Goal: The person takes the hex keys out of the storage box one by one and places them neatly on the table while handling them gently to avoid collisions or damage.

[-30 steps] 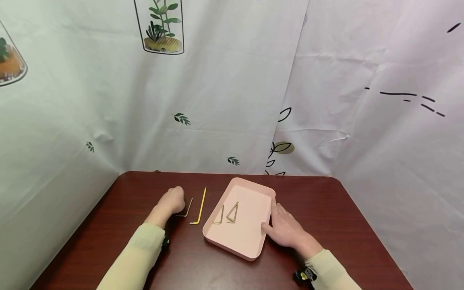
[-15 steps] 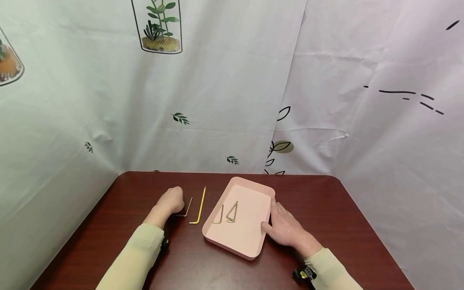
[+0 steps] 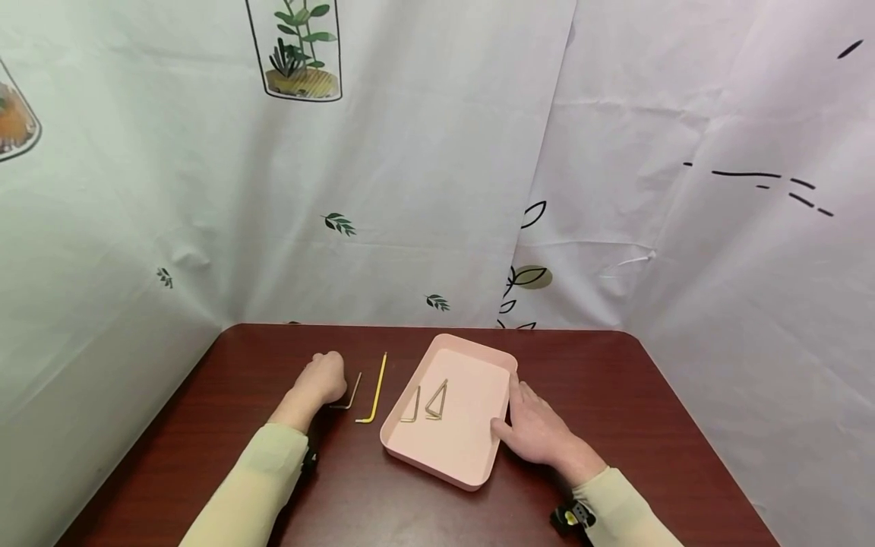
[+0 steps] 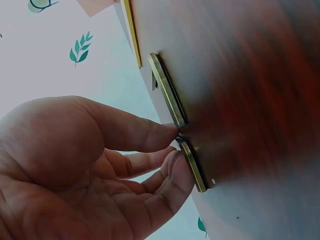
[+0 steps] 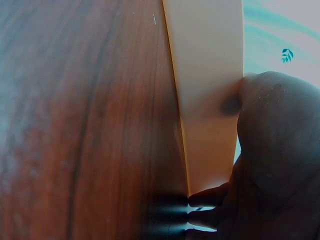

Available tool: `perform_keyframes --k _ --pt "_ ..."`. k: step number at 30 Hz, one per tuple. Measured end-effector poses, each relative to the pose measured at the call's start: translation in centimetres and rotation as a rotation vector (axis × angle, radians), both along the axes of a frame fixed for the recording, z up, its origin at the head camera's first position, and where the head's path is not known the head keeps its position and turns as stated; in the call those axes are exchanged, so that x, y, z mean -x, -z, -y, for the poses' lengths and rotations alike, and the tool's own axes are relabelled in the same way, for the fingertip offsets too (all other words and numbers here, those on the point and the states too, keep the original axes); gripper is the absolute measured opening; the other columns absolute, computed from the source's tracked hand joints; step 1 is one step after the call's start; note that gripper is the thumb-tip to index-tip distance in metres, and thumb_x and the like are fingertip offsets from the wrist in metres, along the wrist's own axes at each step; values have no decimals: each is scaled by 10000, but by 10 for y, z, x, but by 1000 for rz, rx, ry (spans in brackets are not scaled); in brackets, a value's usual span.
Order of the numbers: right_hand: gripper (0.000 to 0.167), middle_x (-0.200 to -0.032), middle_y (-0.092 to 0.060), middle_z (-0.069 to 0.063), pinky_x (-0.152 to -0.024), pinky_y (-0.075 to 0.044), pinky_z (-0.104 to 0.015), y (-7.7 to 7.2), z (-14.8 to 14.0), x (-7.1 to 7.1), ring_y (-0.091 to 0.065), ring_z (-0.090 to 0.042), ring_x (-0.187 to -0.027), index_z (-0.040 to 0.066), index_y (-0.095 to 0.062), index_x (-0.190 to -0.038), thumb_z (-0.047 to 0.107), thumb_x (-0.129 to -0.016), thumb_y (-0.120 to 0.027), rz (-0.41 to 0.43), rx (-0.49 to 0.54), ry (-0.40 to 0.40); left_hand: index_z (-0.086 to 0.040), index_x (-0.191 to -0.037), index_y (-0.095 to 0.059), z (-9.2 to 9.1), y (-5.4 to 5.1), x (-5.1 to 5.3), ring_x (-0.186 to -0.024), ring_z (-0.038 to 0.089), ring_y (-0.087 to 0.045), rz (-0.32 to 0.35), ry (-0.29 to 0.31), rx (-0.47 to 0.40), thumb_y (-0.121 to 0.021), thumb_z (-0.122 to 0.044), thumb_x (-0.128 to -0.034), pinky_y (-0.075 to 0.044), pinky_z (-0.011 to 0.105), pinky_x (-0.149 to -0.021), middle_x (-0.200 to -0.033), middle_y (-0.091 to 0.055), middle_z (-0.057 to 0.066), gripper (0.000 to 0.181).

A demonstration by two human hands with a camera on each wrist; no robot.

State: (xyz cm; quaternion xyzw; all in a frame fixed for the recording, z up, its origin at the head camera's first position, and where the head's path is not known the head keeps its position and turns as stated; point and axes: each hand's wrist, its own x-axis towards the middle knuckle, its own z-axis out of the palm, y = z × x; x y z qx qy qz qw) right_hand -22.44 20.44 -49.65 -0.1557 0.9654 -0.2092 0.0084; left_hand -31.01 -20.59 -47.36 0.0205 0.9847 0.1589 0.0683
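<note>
In the head view my left hand (image 3: 324,378) is low over the table's left side. The left wrist view has its thumb and fingertips pinching a brass-coloured hex key (image 4: 193,167) near its bend; the hand hides this key from the head. Just right of that hand lies another brass hex key (image 3: 355,391), then a longer yellow hex key (image 3: 379,389). My right hand (image 3: 538,428) rests against the right side of a pink tray (image 3: 458,448), fingers stretched along the wall and thumb over the rim. Several brass hex keys (image 3: 416,406) lie inside the tray.
The dark red-brown table (image 3: 601,387) has rounded far corners. A white printed cloth (image 3: 437,167) hangs close behind it and along both sides. The tray stands at a slant near the middle.
Both hands, the tray and the hex keys keep their places on the table. Only the head view shifts very slightly.
</note>
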Motion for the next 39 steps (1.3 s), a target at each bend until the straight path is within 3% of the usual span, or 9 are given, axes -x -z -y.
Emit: perform_keyframes --k 3,6,13,20,31,39 --pt "927 -1704 -329 -396 -1247 -361 -640 1 0 1 -359 -555 -1583 -180 -157 -1681 314 -1047 -620 -12 7 -1 203 -1252 -585 -4 -7 -7 -952 481 -609 -8 -16 -10 -600 25 -1015 -543 573 -849 -1097 -564 367 296" --pt "921 -1708 -323 -394 -1250 -358 -638 1 0 1 -354 -552 -1587 -179 -153 -1683 312 -1055 -617 -7 3 2 212 -1270 -561 -5 -8 -10 -987 499 -604 -19 -23 -17 -611 10 -1021 -539 588 -869 -1098 -545 365 324" --pt "924 -1710 -325 -389 -1251 -357 -634 0 -1 -1 -351 -550 -1589 -180 -161 -1681 307 -1050 -629 -4 6 -2 178 -1257 -538 -12 -8 -13 -1054 511 -552 -48 -17 -66 -643 -52 -1023 -510 612 -894 -1147 -522 359 345" --pt "924 -1705 -319 -402 -1252 -351 -641 1 1 1 -347 -557 -1588 -185 -159 -1678 316 -1055 -621 -3 3 6 181 -1305 -524 -23 -8 -14 -1163 529 -535 -109 14 -56 -684 -168 -1065 -517 639 -947 -1219 -533 365 453" --pt "938 -1689 -344 -406 -1244 -365 -636 0 0 0 -368 -546 -1581 -185 -162 -1677 314 -1041 -638 -21 5 -2 134 -1259 -545 -39 -13 -19 -1159 492 -506 -178 107 -37 -699 -215 -1063 -506 609 -950 -1212 -527 314 429" --pt "941 -1694 -346 -395 -1247 -367 -630 -2 1 1 -368 -534 -1585 -170 -151 -1687 314 -1038 -629 -22 4 -4 46 -1106 -549 -52 -17 -24 -1054 423 -491 -274 148 -49 -743 -201 -1032 -503 562 -897 -1092 -515 228 324"
